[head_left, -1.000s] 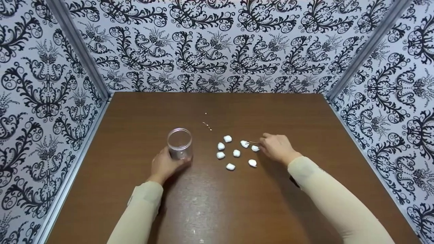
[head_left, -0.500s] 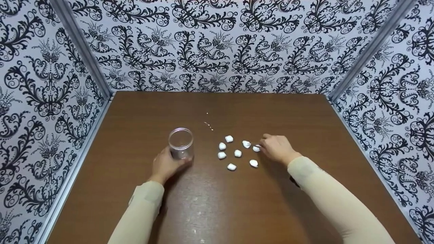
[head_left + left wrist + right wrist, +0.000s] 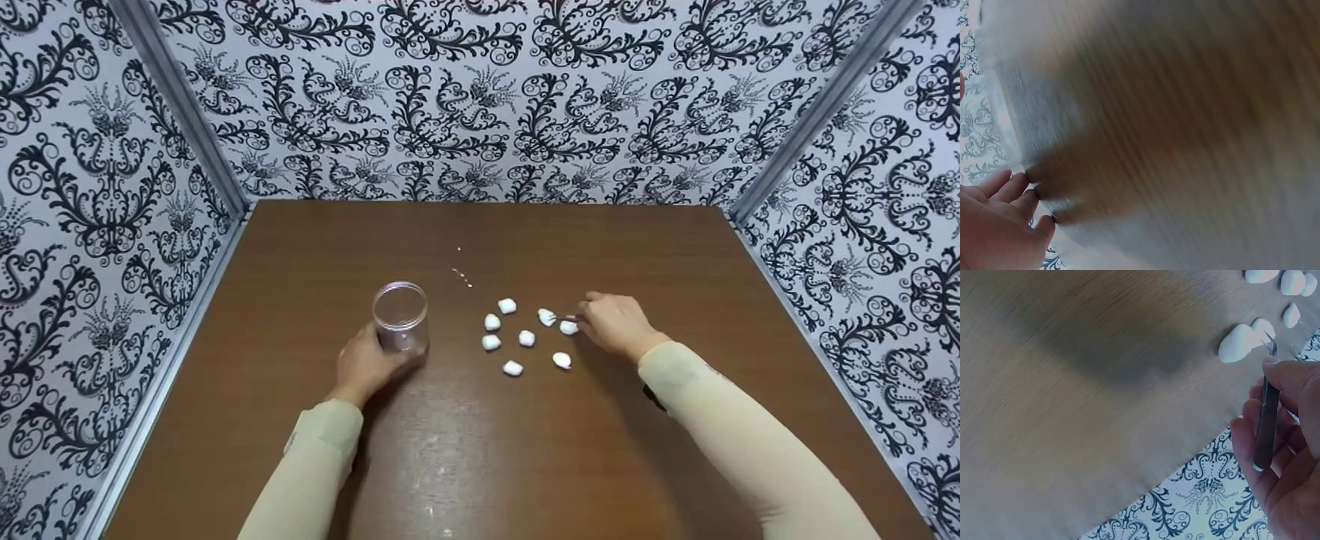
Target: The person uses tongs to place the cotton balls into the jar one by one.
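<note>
"Pinching the tweezers (image 3: pixel 1266 427), is that what the right hand (image 3: pixel 615 324) is doing?"

"Yes, with thumb and fingers, right of the middle of the frame. The tips are at a white ball (image 3: pixel 547 317). I can't tell if they squeeze it."

"And the left hand (image 3: pixel 366 364)?"

"It is wrapped round the low part of the clear jar (image 3: pixel 402 319), left of the middle. The jar stands upright on the worktop (image 3: pixel 450 465)."

"How will the ball feel?"

"Soft and light, I think, like cotton. It may squash, so grab its fat middle gently. A thin edge might just pull off fluff. The jar looks hard and smooth, maybe slippery, so hold it round the side."

"What's new since half a second ago?"

"Not much. The right hand is a tiny bit higher, and more of the next ball (image 3: pixel 569 327) shows below the tweezers. The jar and the other balls (image 3: pixel 527 338) look the same."
</note>
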### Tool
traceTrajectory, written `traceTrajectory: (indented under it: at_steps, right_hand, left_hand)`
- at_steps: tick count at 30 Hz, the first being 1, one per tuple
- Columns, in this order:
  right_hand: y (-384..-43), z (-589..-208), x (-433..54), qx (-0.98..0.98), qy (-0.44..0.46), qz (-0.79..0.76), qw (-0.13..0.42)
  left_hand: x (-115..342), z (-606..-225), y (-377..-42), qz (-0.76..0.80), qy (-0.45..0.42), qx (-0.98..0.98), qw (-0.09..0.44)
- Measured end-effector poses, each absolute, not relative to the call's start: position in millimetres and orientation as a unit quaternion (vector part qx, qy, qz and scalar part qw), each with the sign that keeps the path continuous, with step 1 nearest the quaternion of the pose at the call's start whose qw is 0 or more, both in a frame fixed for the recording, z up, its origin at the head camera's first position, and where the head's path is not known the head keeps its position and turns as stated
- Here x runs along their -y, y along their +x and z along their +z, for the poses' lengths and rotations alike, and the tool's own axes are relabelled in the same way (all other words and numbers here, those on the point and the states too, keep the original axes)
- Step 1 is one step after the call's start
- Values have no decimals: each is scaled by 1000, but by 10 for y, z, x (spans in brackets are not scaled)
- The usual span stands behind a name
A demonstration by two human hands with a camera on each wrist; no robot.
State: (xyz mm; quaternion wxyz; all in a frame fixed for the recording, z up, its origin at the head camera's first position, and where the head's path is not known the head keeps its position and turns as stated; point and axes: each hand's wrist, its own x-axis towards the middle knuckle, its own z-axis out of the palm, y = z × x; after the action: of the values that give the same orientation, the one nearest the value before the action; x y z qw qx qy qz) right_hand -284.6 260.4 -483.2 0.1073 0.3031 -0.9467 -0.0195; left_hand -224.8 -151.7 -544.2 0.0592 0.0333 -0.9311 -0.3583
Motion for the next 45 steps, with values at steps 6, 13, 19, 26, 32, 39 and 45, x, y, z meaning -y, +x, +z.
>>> traceTrajectory:
  at_steps: [6,13,19,26,32,39,45]
  right_hand:
    - [-2867,-4874,-2591,944,303,-23,124]
    - [-2895,-4903,-2569,934,323,-42,148]
    - [-2895,-4866,-2585,924,338,-33,175]
    - [-2895,-4868,-2629,916,346,-28,200]
    - [-2887,-4867,-2644,917,345,-12,197]
    - [-2875,-4804,-2648,918,343,-18,198]
    - [-2868,-4693,-2596,915,352,-21,197]
  left_hand:
    - [1513,-5431,-2228,-363,31,929,61]
    - [1531,-5456,-2238,-361,31,930,62]
    - [1541,-5419,-2221,-367,28,927,68]
    - [1562,-5402,-2220,-360,35,932,35]
    - [1562,-5430,-2236,-357,42,932,40]
    - [1524,-5438,-2239,-355,36,933,49]
    - [1511,-5444,-2238,-359,40,931,55]
